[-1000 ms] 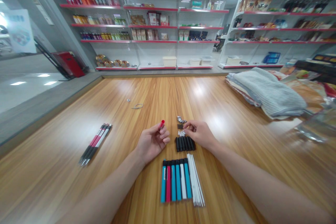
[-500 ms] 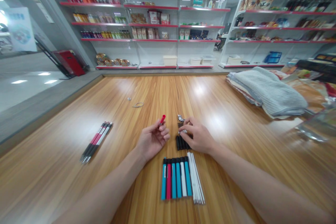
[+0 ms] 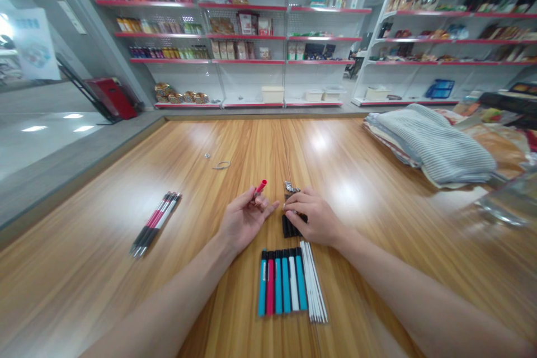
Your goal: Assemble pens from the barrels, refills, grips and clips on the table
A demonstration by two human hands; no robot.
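A folded striped cloth (image 3: 440, 142) lay on a pile of other fabric toward the right of the table (image 3: 251, 140), with a clear glass vessel (image 3: 509, 201) near its closer end. Across the back stood a white rack (image 3: 247, 75) with red-edged shelves, bearing rows of small bottles (image 3: 165, 52) at the left, round jars (image 3: 195, 98) low down and a cream bin (image 3: 272, 94). A second rack (image 3: 403, 77) to the right held a blue article (image 3: 439, 89). At far left, a red case (image 3: 111, 98) stood on the floor near a pale poster (image 3: 36, 45).
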